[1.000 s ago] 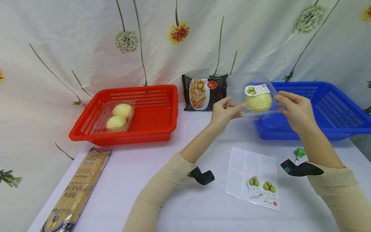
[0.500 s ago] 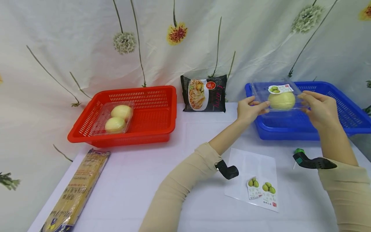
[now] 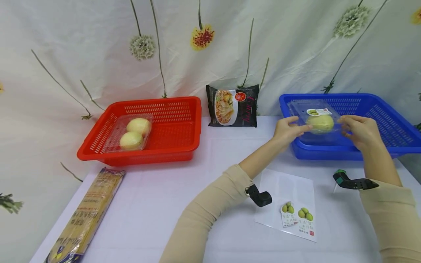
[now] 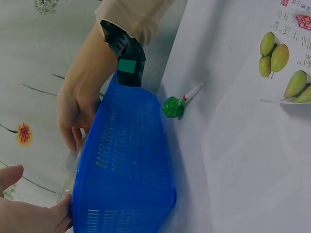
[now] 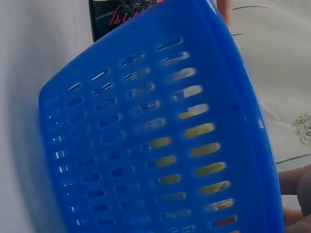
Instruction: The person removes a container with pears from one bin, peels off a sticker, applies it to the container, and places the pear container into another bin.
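Note:
Both hands hold a clear plastic fruit box [image 3: 298, 106] at the left part of the blue basket [image 3: 329, 152]. Inside it shows a pale yellow-green round fruit [image 3: 319, 124], and a white label with green fruits [image 3: 319, 111] is on its lid. My left hand [image 3: 286, 132] pinches the box's left side, thumb toward the front. At the opposite side, the right hand [image 3: 362, 131] grips the edge with curled fingers. The box sits tilted, its lower part behind the basket's front rim. Through the slots in the right wrist view, the yellow fruit [image 5: 204, 149] shows.
A red basket [image 3: 164, 156] at the left holds another clear box with two pale fruits [image 3: 132, 140]. Between the baskets stands a black noodle packet [image 3: 232, 106]. A spaghetti packet [image 3: 87, 215], a sticker sheet [image 3: 279, 182] and a green lollipop [image 4: 173, 107] lie on the table.
Both hands carried the fruit box to the right over the blue basket, then lowered it into the basket's left part. The red basket and other goods stayed in place.

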Tool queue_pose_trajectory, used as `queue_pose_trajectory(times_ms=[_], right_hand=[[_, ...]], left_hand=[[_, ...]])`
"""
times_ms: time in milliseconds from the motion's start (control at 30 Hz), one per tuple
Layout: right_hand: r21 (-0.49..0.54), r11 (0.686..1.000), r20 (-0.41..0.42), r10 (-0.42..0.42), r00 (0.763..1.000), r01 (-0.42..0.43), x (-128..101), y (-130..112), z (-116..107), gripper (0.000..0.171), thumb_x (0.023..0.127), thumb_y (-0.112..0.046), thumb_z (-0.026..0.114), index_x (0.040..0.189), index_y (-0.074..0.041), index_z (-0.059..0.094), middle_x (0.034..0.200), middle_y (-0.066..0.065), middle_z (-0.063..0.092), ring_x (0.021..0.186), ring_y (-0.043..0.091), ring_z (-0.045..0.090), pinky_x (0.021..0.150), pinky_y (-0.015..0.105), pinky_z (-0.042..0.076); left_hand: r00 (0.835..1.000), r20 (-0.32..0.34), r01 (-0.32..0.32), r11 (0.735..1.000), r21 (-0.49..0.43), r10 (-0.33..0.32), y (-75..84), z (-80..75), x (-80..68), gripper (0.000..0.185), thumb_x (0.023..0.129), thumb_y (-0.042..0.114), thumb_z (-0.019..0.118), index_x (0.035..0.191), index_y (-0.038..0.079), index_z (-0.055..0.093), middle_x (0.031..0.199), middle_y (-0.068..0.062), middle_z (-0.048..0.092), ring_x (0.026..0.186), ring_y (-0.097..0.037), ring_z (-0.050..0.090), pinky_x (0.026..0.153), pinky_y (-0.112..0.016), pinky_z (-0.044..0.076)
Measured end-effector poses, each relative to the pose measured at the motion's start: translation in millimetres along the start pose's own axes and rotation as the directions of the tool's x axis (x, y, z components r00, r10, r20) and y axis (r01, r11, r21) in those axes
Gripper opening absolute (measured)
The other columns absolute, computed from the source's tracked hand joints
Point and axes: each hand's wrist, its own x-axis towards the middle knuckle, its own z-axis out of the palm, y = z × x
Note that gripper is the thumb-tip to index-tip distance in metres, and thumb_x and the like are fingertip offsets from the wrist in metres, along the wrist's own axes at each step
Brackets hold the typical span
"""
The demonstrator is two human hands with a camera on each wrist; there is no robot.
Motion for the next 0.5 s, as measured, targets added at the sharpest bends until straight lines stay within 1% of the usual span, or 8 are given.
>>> queue_pose_trajectory(times_ms=[33,100,133,200,267,333,400,500], right_hand=[[-0.031,1.0,-0.001,0.005,1.0,-0.005,1.2,0.9,-0.8,0.017,0.09,-0.024,0.062,0.075,-0.029,0.069,0.086,-0.014,0.053,0.082,0.005,0.047,0.063,0.015,0.047],[-0.13,0.991,-0.003,0.011,1.0,-0.011,3.8,2.1,-2.3,0.01,0.091,-0.03,0.06,0.084,-0.027,0.066,0.085,-0.017,0.053,0.082,0.004,0.047,0.064,0.015,0.047],[-0.191,0.981,0.0,0.013,1.0,-0.013,5.1,2.5,-2.9,0.012,0.092,-0.033,0.058,0.094,-0.025,0.066,0.085,-0.018,0.052,0.083,0.004,0.047,0.064,0.014,0.048],[-0.308,0.951,0.02,0.021,1.0,-0.014,8.2,3.1,-4.2,0.034,0.094,-0.038,0.052,0.12,-0.018,0.058,0.081,-0.023,0.05,0.083,0.002,0.046,0.066,0.014,0.048],[-0.404,0.915,0.05,0.029,0.998,-0.007,11.3,3.2,-5.1,0.056,0.096,-0.039,0.047,0.14,-0.005,0.04,0.078,-0.028,0.049,0.082,-0.001,0.046,0.068,0.014,0.049],[-0.459,0.888,0.079,0.038,0.996,0.002,14.5,2.9,-5.9,0.066,0.098,-0.036,0.044,0.143,0.01,0.027,0.076,-0.029,0.049,0.079,-0.004,0.047,0.069,0.015,0.049],[-0.483,0.875,0.115,0.045,0.992,0.016,17.8,2.8,-7.0,0.065,0.099,-0.033,0.043,0.142,0.013,0.025,0.074,-0.028,0.05,0.074,-0.007,0.048,0.069,0.016,0.05],[-0.539,0.841,0.159,0.055,0.986,0.04,20.8,1.1,-8.8,0.064,0.099,-0.031,0.044,0.14,0.015,0.027,0.083,-0.018,0.055,0.071,-0.008,0.05,0.07,0.019,0.052]], left_hand=[[1.0,0.011,0.011,1.0,-0.028,-0.011,0.5,-0.1,0.2,0.054,0.076,-0.002,0.074,0.126,-0.005,0.055,0.115,-0.018,0.062,0.091,-0.027,0.068,0.075,-0.025,0.055],[0.998,0.038,0.044,0.995,-0.095,-0.04,2.1,-0.8,0.0,0.054,0.077,-0.005,0.072,0.127,-0.006,0.053,0.121,-0.018,0.059,0.096,-0.029,0.066,0.078,-0.027,0.054],[0.997,0.052,0.066,0.99,-0.128,-0.059,2.8,-1.2,0.0,0.054,0.077,-0.005,0.071,0.128,-0.006,0.053,0.124,-0.018,0.057,0.098,-0.03,0.065,0.08,-0.029,0.054],[0.993,0.084,0.098,0.982,-0.159,-0.085,3.9,-2.1,-0.5,0.054,0.078,-0.006,0.07,0.129,-0.006,0.051,0.128,-0.018,0.054,0.104,-0.031,0.063,0.084,-0.031,0.053],[0.989,0.111,0.115,0.982,-0.153,-0.098,4.6,-2.6,-0.8,0.055,0.079,-0.004,0.07,0.131,-0.005,0.05,0.13,-0.017,0.052,0.109,-0.029,0.061,0.087,-0.033,0.052],[0.986,0.124,0.124,0.983,-0.131,-0.108,4.7,-2.2,-0.4,0.055,0.08,-0.001,0.071,0.131,-0.003,0.05,0.129,-0.015,0.053,0.109,-0.026,0.061,0.087,-0.033,0.052],[0.983,0.139,0.137,0.985,-0.105,-0.122,5.2,-2.2,-0.5,0.054,0.08,0.002,0.072,0.13,-0.001,0.051,0.126,-0.013,0.056,0.107,-0.025,0.062,0.086,-0.033,0.052],[0.975,0.168,0.162,0.983,-0.081,-0.147,6.3,-5.2,-1.4,0.047,0.082,0.005,0.071,0.127,-0.001,0.055,0.117,-0.011,0.062,0.103,-0.028,0.064,0.083,-0.034,0.053]])
